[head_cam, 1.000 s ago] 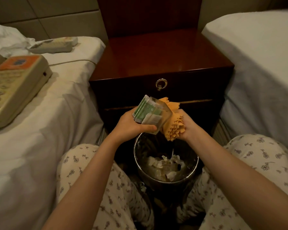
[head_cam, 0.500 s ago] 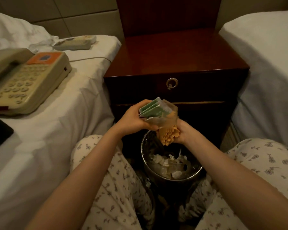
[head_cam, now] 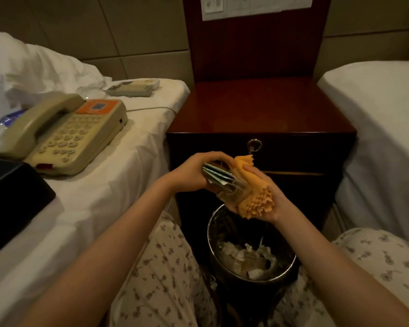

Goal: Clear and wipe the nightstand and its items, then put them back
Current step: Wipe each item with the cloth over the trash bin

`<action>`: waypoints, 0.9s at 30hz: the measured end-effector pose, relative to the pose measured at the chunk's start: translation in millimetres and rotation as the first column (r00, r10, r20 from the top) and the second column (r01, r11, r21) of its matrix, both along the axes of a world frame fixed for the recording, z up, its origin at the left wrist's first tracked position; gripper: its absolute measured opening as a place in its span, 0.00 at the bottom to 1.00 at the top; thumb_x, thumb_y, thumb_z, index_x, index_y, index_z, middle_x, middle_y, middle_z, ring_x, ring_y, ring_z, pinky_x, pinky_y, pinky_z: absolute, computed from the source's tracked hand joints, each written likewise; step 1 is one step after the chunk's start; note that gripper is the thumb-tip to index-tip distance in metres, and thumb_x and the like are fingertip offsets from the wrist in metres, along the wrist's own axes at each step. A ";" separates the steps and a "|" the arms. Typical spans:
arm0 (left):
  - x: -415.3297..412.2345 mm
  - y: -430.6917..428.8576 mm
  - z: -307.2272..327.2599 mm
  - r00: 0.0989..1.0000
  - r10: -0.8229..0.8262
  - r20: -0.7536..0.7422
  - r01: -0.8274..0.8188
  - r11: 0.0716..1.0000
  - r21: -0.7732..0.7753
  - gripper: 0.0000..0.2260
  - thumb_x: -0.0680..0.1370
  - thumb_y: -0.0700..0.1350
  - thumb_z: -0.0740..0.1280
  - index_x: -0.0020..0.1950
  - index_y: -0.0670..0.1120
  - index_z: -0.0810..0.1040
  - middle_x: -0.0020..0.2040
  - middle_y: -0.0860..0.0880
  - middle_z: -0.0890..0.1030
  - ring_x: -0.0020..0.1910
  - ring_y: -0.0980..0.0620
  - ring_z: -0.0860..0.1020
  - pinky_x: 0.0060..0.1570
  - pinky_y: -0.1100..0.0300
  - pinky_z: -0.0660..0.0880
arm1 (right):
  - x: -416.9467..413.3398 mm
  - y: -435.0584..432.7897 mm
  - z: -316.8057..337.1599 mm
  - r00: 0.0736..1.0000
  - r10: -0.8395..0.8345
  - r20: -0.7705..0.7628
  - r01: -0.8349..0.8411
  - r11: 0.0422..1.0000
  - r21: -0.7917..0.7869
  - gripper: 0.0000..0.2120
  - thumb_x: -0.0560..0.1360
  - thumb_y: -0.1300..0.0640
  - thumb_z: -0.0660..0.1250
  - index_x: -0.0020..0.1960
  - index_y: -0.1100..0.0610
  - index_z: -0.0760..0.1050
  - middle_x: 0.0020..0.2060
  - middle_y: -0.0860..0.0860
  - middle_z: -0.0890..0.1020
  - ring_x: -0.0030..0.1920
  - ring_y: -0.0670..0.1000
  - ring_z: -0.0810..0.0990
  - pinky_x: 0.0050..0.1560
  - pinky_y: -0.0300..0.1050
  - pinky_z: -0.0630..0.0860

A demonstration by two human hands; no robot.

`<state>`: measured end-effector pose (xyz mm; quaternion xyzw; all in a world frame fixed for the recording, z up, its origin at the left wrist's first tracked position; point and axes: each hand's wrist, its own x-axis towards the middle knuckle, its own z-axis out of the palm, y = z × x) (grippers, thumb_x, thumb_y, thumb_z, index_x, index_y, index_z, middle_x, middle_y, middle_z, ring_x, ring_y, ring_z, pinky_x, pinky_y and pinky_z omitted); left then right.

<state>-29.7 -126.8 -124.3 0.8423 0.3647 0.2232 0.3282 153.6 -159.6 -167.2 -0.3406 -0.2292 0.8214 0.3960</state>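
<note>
Centre of the frame, just below the drawer front, we see both hands meet above a bin. The left hand (head_cam: 191, 172) comes in from the lower left & curls its fingers round a clear holder (head_cam: 224, 192) stuffed w/ green-and-white packets (head_cam: 216, 177); the holder lies tipped on its side. The right hand (head_cam: 273, 199), palm up, grips a bunched orange cloth (head_cam: 254, 194) & presses it against the holder's right side, thumb over the cloth. Cloth & holder touch; how far the cloth wraps round we can't tell.

The nightstand (head_cam: 260, 109) fills the upper centre: dark red wood, glossy top, a drawer w/ a ring pull (head_cam: 254, 145) just above the cloth. The wood panel behind it carries a white switch plate (head_cam: 255, 7) at the top edge.

The bin (head_cam: 210, 234), round w/ a shiny rim, sits bottom centre between the person's knees in flowered trousers (head_cam: 165, 267), w/ crumpled white scraps inside.

At left, on the white bed (head_cam: 118, 175), we find a beige desk phone (head_cam: 64, 133) w/ an orange label, a remote (head_cam: 132, 87) farther up near the nightstand, a pillow (head_cam: 33, 67) in the upper left & a flat black thing (head_cam: 12, 199) at the left edge. A second bed (head_cam: 383, 128) runs down the right side.
</note>
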 end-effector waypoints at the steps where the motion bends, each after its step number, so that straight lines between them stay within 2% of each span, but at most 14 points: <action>1: -0.1 -1.0 5.4 1.000 -0.002 -0.003 0.001 1.000 -0.007 0.24 0.69 0.36 0.75 0.60 0.51 0.73 0.56 0.51 0.77 0.56 0.55 0.77 0.57 0.57 0.76 | -1.6 0.8 3.2 1.000 -0.012 -0.004 0.012 1.000 0.014 0.18 0.68 0.48 0.68 0.54 0.55 0.75 0.42 0.58 0.83 0.41 0.56 0.82 0.37 0.51 0.81; 3: -1.4 -0.1 18.9 0.998 0.030 -0.061 -0.034 0.998 -0.060 0.33 0.69 0.36 0.75 0.68 0.53 0.65 0.57 0.51 0.75 0.57 0.57 0.76 0.54 0.63 0.76 | -5.5 3.9 9.7 0.998 -0.058 -0.025 0.059 0.998 0.025 0.15 0.66 0.51 0.67 0.50 0.57 0.75 0.39 0.57 0.83 0.39 0.55 0.82 0.37 0.47 0.81; 6: -9.6 7.2 45.5 0.977 0.095 -0.189 -0.131 0.973 -0.191 0.47 0.70 0.31 0.72 0.75 0.57 0.46 0.59 0.48 0.72 0.55 0.56 0.76 0.48 0.66 0.77 | -13.4 12.8 18.3 0.985 -0.104 -0.137 0.108 0.994 0.024 0.20 0.58 0.55 0.76 0.46 0.61 0.77 0.42 0.59 0.82 0.40 0.57 0.82 0.37 0.48 0.81; 8: -17.2 13.8 63.6 0.954 0.169 -0.249 -0.225 0.950 -0.217 0.49 0.72 0.27 0.66 0.75 0.57 0.38 0.64 0.43 0.70 0.55 0.49 0.77 0.47 0.60 0.76 | -19.9 18.8 27.4 0.979 -0.119 -0.164 0.126 0.991 0.034 0.11 0.66 0.56 0.71 0.44 0.62 0.77 0.37 0.59 0.83 0.35 0.56 0.84 0.34 0.46 0.81; 10: -24.3 19.6 80.3 0.919 0.286 -0.271 -0.350 0.908 -0.229 0.45 0.75 0.28 0.61 0.76 0.55 0.35 0.68 0.39 0.69 0.58 0.45 0.76 0.46 0.57 0.73 | -25.0 28.0 35.8 0.974 -0.159 -0.162 0.167 0.985 0.035 0.11 0.76 0.54 0.60 0.45 0.62 0.75 0.33 0.58 0.83 0.32 0.55 0.84 0.33 0.46 0.81; 13: -36.9 23.7 97.1 0.859 0.467 -0.208 -0.511 0.765 -0.392 0.31 0.80 0.40 0.60 0.77 0.51 0.46 0.68 0.41 0.70 0.56 0.44 0.77 0.43 0.58 0.73 | -38.9 38.7 49.0 0.975 -0.181 -0.127 0.189 0.981 0.052 0.13 0.77 0.53 0.60 0.56 0.61 0.74 0.41 0.59 0.83 0.36 0.56 0.84 0.34 0.47 0.81; 14: -38.7 20.6 103.5 0.856 0.485 -0.182 -0.507 0.714 -0.483 0.26 0.81 0.47 0.59 0.76 0.49 0.52 0.66 0.40 0.71 0.54 0.44 0.78 0.43 0.58 0.74 | -45.2 42.1 53.0 0.977 -0.188 -0.101 0.194 0.979 0.059 0.17 0.77 0.53 0.61 0.62 0.60 0.72 0.47 0.59 0.82 0.40 0.57 0.84 0.34 0.47 0.81; 16: -41.4 16.5 110.3 0.867 0.462 -0.186 -0.484 0.695 -0.531 0.23 0.80 0.57 0.58 0.72 0.50 0.61 0.61 0.42 0.75 0.47 0.47 0.79 0.40 0.59 0.77 | -57.8 46.9 61.7 0.981 -0.191 -0.043 0.194 0.977 0.088 0.22 0.77 0.52 0.62 0.69 0.58 0.67 0.55 0.59 0.79 0.46 0.58 0.82 0.38 0.47 0.81; 18: -43.7 18.9 113.0 0.841 0.515 -0.168 -0.530 0.720 -0.447 0.17 0.78 0.53 0.63 0.62 0.45 0.71 0.51 0.45 0.77 0.38 0.52 0.78 0.32 0.63 0.78 | -67.7 52.8 67.9 0.986 -0.166 -0.016 0.167 0.978 0.128 0.19 0.77 0.52 0.62 0.66 0.57 0.70 0.50 0.58 0.81 0.45 0.57 0.81 0.41 0.49 0.79; 20: -47.7 25.0 115.3 0.777 0.622 -0.102 -0.611 0.705 -0.361 0.12 0.77 0.42 0.67 0.59 0.43 0.72 0.48 0.44 0.77 0.34 0.52 0.77 0.28 0.64 0.77 | -75.2 56.6 74.0 0.990 -0.138 0.004 0.135 0.975 0.177 0.11 0.78 0.53 0.62 0.56 0.58 0.74 0.40 0.57 0.83 0.40 0.55 0.81 0.39 0.47 0.78; 21: -51.3 29.3 115.8 0.752 0.655 -0.079 -0.638 0.692 -0.337 0.17 0.76 0.40 0.68 0.64 0.42 0.70 0.53 0.42 0.77 0.37 0.51 0.77 0.32 0.62 0.79 | -78.0 58.7 76.4 0.992 -0.126 0.004 0.123 0.973 0.194 0.09 0.78 0.53 0.61 0.51 0.58 0.75 0.35 0.55 0.83 0.37 0.54 0.81 0.36 0.44 0.79; 23: -58.6 35.6 119.1 0.719 0.691 -0.072 -0.680 0.678 -0.280 0.25 0.76 0.39 0.68 0.71 0.42 0.65 0.61 0.39 0.75 0.48 0.46 0.79 0.46 0.55 0.80 | -84.7 61.4 80.4 0.993 -0.116 0.000 0.113 0.969 0.218 0.10 0.79 0.53 0.59 0.48 0.58 0.75 0.31 0.54 0.84 0.32 0.52 0.82 0.31 0.39 0.79; 25: -64.5 41.6 121.0 0.698 0.708 -0.103 -0.713 0.676 -0.187 0.26 0.76 0.38 0.66 0.73 0.43 0.63 0.65 0.40 0.73 0.58 0.43 0.77 0.56 0.51 0.77 | -91.7 65.1 83.0 0.991 -0.133 -0.005 0.130 0.959 0.251 0.11 0.78 0.53 0.59 0.48 0.59 0.77 0.32 0.54 0.84 0.32 0.51 0.83 0.32 0.39 0.80; 27: -65.3 45.5 121.6 0.712 0.689 -0.132 -0.702 0.697 -0.146 0.27 0.76 0.34 0.61 0.74 0.45 0.60 0.68 0.40 0.70 0.63 0.43 0.73 0.58 0.52 0.75 | -100.1 69.5 85.9 0.990 -0.138 -0.016 0.137 0.948 0.286 0.11 0.78 0.54 0.59 0.49 0.60 0.77 0.34 0.54 0.85 0.33 0.51 0.84 0.34 0.41 0.80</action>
